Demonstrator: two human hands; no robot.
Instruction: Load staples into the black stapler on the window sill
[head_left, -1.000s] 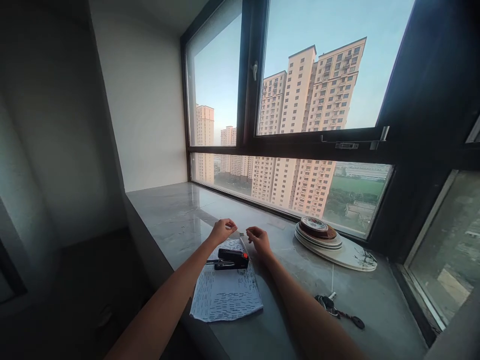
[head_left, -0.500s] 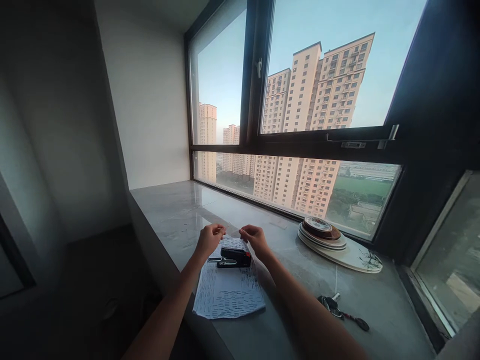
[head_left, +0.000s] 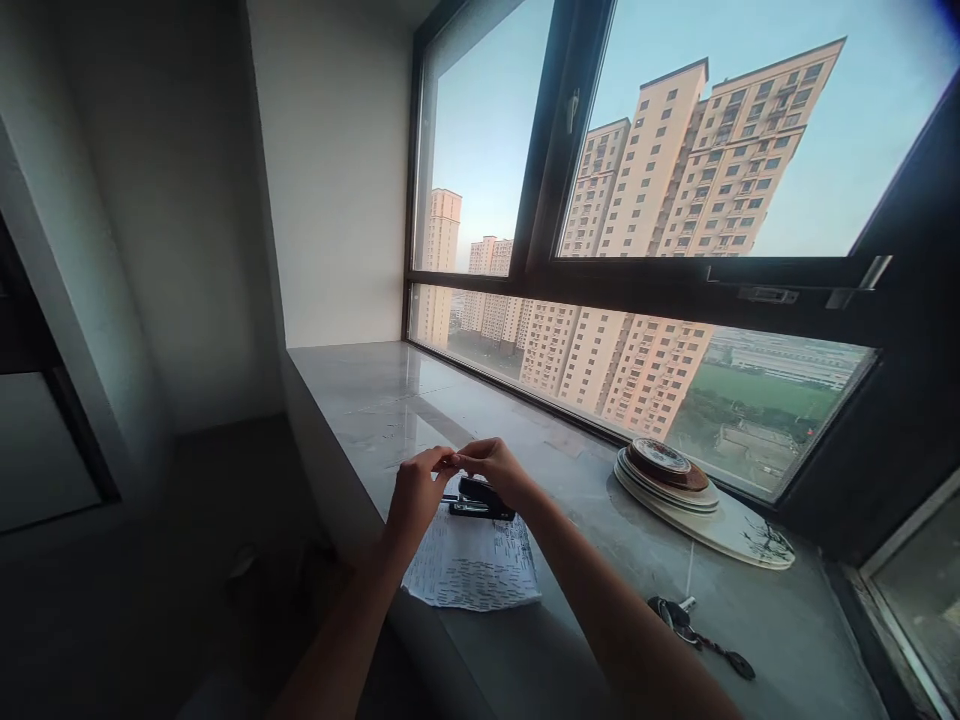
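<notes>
My left hand (head_left: 415, 492) and my right hand (head_left: 496, 466) meet fingertip to fingertip just above a black stapler (head_left: 480, 499). Both hands are pinched closed on something small between them that I cannot make out. The stapler lies on printed paper sheets (head_left: 472, 565) that rest on the grey stone windowsill (head_left: 360, 400), with their near edge at the sill's front edge. My right hand hides part of the stapler.
A stack of decorated plates (head_left: 667, 475) sits on a larger white plate (head_left: 739, 535) to the right by the window. A bunch of keys (head_left: 686, 625) lies near the sill's front right. Dark window frames and glass rise behind; a white wall stands at left.
My hands have come together from a small gap apart until the fingertips touch over the stapler. The view has shifted to the left and tilted.
</notes>
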